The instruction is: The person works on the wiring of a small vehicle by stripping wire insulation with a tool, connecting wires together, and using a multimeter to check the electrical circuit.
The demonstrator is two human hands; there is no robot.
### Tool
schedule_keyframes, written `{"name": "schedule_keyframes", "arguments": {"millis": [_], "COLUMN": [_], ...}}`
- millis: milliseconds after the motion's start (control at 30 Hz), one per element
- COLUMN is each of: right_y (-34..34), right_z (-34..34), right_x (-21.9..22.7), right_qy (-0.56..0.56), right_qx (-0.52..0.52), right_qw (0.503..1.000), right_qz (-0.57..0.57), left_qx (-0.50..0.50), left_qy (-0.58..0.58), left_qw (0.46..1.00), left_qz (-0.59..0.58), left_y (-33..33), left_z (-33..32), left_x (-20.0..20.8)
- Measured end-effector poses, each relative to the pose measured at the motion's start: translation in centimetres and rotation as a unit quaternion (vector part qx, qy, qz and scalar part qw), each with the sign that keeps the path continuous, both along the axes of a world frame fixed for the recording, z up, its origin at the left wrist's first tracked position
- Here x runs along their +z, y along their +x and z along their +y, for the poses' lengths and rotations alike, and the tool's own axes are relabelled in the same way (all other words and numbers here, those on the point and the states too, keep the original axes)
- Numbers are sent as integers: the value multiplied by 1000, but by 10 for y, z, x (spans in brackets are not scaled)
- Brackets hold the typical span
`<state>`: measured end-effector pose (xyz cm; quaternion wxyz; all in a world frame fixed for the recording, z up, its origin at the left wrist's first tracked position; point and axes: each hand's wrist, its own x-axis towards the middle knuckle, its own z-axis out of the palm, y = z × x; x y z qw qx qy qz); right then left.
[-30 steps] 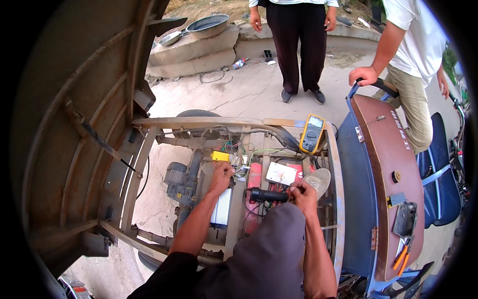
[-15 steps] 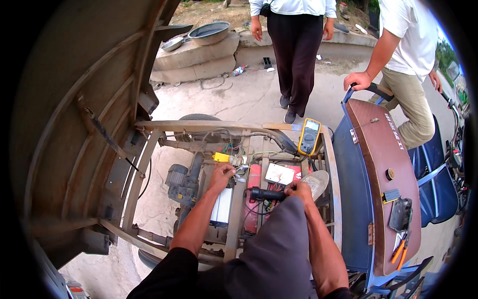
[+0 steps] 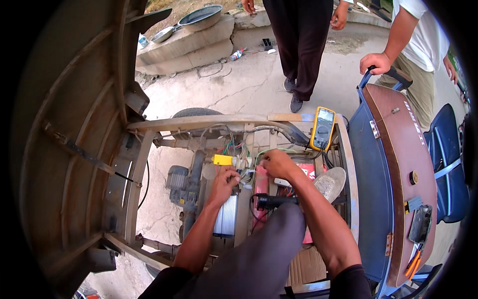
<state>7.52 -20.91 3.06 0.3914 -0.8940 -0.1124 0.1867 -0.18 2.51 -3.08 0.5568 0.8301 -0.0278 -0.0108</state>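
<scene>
My left hand (image 3: 225,185) is closed in a pinch beside white plug connectors (image 3: 245,178) and a bundle of thin wires (image 3: 239,149). What its fingertips hold is too small to make out. Just right of the wires, my right hand (image 3: 280,164) has its fingers bent together over the red battery (image 3: 261,180), near a green wire; anything in them is hidden. A yellow box (image 3: 222,160) sits above my left hand, and a silver finned controller (image 3: 226,217) lies below it. A black flashlight-like cylinder (image 3: 271,201) rests against my knee, untouched by either hand.
The rusty vehicle frame (image 3: 199,120) surrounds the parts; a raised panel (image 3: 74,134) stands left. A yellow multimeter (image 3: 322,128) leans at the far right corner. Orange-handled pliers (image 3: 414,261) lie on the brown seat (image 3: 393,164). Two people stand beyond; one hand (image 3: 376,63) grips the seat's rail.
My right hand has let go of the black cylinder and moved left and away from me to the wires. My left hand stays by the connectors. The whole view has shifted slightly.
</scene>
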Motion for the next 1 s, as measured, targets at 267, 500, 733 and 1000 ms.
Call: {"name": "schedule_keyframes", "arguments": {"millis": [267,500,733,1000], "right_y": [6,4,-1,7], "right_z": [33,34,31,40], "right_x": [-62,-82,-65,-78], "right_qy": [86,193,164,266], "right_qx": [-77,-103,-67,-93], "right_qw": [993,973,982,956], "right_qz": [26,80,59,80], "left_qx": [40,79,93,106], "left_qy": [20,75,200,94], "left_qw": [998,993,965,984], "left_qz": [46,-52,-143,-104], "left_y": [-5,2,20,21], "left_z": [-11,-21,-41,-31], "left_x": [4,-6,17,1]}}
